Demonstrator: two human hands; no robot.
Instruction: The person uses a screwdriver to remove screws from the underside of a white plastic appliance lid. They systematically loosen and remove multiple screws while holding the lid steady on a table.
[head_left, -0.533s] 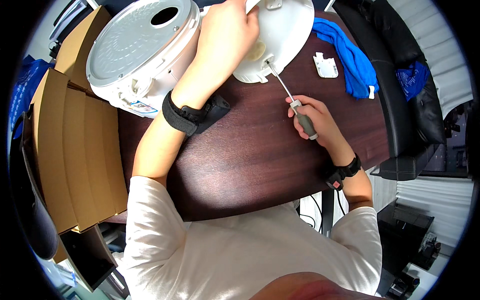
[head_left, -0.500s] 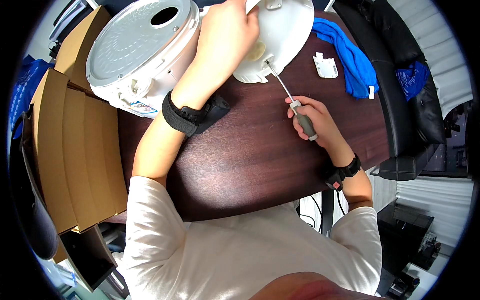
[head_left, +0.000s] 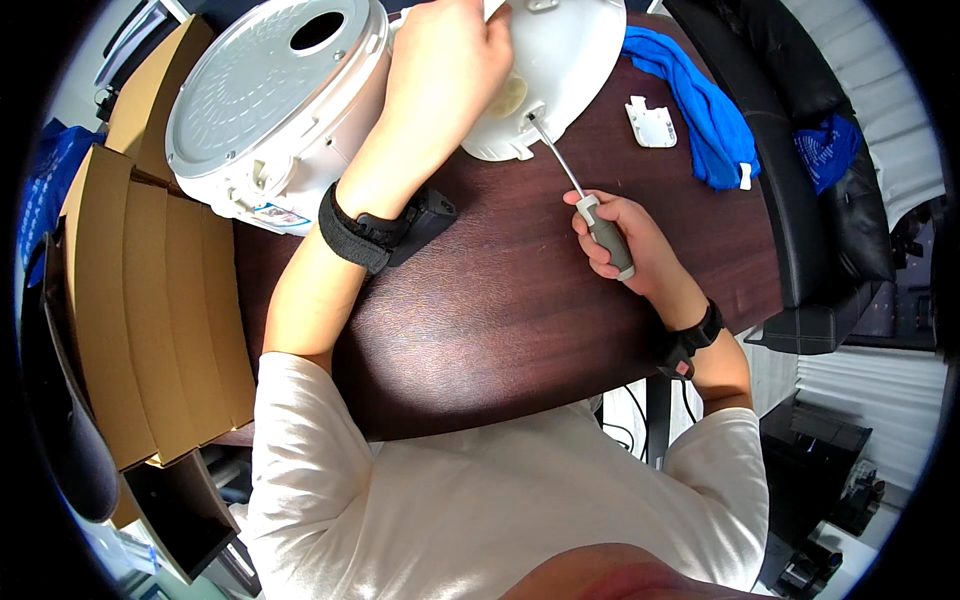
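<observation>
A white curved plastic cover (head_left: 568,60) leans at the top of the table, its inner side facing me. Its upper part is cut off by the picture's edge. My left hand (head_left: 452,65) is closed at the cover's left side, its fingertips mostly hidden. My right hand (head_left: 628,238) wraps round the grey-green handle of a screwdriver (head_left: 607,240). The screwdriver's tip meets a small mount near the cover's lower rim. Left of my left hand stands a white round appliance (head_left: 325,150) with a grey, dotted plate (head_left: 255,85) and a dark oval hole.
A small white plastic piece (head_left: 652,124) and a crumpled blue cloth (head_left: 700,110) lie right of the cover on the dark wooden table (head_left: 480,310). Cardboard boxes (head_left: 165,310) line the left side. A black sofa (head_left: 800,210) stands beyond the table's right edge.
The screwdriver's tip stays at the mount while the cover and appliance appear shifted slightly up and left in view. Both hands keep their hold.
</observation>
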